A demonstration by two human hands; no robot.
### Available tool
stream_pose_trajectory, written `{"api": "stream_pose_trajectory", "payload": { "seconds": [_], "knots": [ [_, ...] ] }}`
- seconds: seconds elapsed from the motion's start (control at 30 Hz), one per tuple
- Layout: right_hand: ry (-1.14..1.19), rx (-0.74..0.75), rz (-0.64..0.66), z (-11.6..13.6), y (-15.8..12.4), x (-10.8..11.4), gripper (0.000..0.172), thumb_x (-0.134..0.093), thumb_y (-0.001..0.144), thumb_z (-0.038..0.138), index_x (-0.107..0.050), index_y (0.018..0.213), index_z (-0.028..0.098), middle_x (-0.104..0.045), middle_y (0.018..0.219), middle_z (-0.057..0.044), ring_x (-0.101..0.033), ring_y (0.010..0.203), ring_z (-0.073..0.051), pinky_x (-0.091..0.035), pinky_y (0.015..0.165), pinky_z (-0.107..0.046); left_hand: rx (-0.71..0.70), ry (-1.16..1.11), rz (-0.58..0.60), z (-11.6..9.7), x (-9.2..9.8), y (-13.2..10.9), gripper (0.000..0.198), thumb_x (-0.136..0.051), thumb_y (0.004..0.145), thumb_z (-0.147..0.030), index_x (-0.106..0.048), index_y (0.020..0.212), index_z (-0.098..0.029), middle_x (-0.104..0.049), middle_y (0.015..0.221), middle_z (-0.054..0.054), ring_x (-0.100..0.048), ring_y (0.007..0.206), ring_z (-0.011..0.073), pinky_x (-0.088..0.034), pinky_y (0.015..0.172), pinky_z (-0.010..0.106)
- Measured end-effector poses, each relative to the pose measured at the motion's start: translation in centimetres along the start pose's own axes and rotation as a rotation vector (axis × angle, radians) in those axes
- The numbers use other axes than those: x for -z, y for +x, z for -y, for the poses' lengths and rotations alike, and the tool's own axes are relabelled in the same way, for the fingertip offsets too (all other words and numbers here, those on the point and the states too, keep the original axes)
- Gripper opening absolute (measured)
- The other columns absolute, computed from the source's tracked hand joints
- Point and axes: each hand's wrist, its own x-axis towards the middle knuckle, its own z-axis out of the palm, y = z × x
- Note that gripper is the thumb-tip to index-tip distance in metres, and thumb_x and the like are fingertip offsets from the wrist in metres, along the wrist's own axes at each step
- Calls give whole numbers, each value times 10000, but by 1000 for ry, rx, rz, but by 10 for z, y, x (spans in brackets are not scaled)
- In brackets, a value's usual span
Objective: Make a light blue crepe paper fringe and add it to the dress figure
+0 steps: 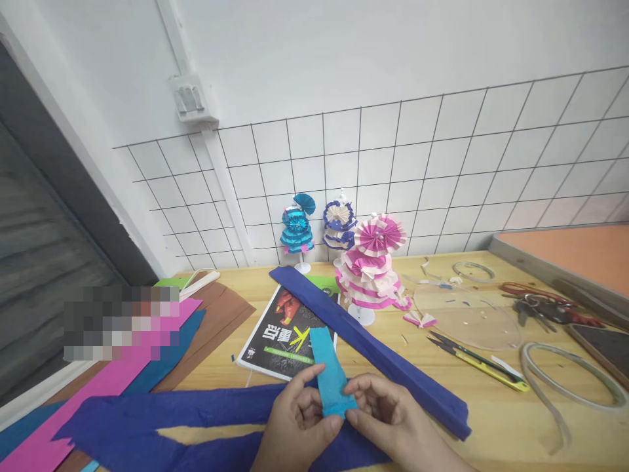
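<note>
A short strip of turquoise crepe paper (328, 377) is pinched between my two hands, its long end pointing away from me and its near edge folded over. My left hand (301, 416) grips the lower left corner with thumb and fingers. On the other side, my right hand (386, 412) has its thumb and fingertips closed on the lower right corner. Beneath both hands lies a long dark blue paper strip (221, 403), partly hidden by them. Another dark blue strip (373, 347) runs diagonally behind, over a printed booklet (280, 328).
Three ruffled paper dresses on white stands, turquoise (297, 229), blue-and-cream (339, 223) and pink (371, 275), stand near the wall. Pink paper (108, 387) and brown sheets (216, 314) lie left. Yellow-and-black snips (479, 360), tape rings (572, 377) and keys (540, 308) lie right.
</note>
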Motion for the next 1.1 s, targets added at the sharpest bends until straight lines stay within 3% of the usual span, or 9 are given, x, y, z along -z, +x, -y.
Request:
{"api": "stream_pose_trajectory", "payload": {
  "seconds": [0.27, 0.5, 0.8, 1.1],
  "knots": [
    [39, -29, 15, -5, 0, -4, 243, -698, 666, 258, -592, 873, 186, -615, 686, 2, -550, 636, -150, -429, 593, -252, -24, 44, -28, 5, 1, 1, 504, -753, 562, -149, -551, 1023, -135, -712, 654, 24, -647, 635, 140, -455, 614, 216],
    [84, -12, -9, -6, -1, -3, 225, -715, 657, 278, -605, 830, 184, -613, 661, 9, -557, 629, -148, -434, 603, -257, -49, 122, -93, 4, -1, 1, 481, -731, 550, -103, -561, 998, -136, -686, 557, -19, -610, 515, 109, -430, 529, 190],
    [65, 0, -59, -10, 0, -1, 216, -718, 649, 302, -642, 818, 191, -637, 632, 7, -564, 596, -158, -438, 594, -272, -69, 184, -115, 5, 2, 2, 494, -701, 552, -111, -569, 1028, -131, -679, 578, -8, -602, 543, 126, -443, 541, 211],
    [-300, 112, -105, -3, 1, 2, 160, -662, 686, 244, -728, 811, 168, -620, 628, -35, -570, 595, -192, -471, 570, -292, -163, 394, -122, 4, 6, 0, 352, -647, 596, -95, -650, 943, -157, -675, 610, 4, -610, 572, 139, -474, 567, 214]
  ]
}}
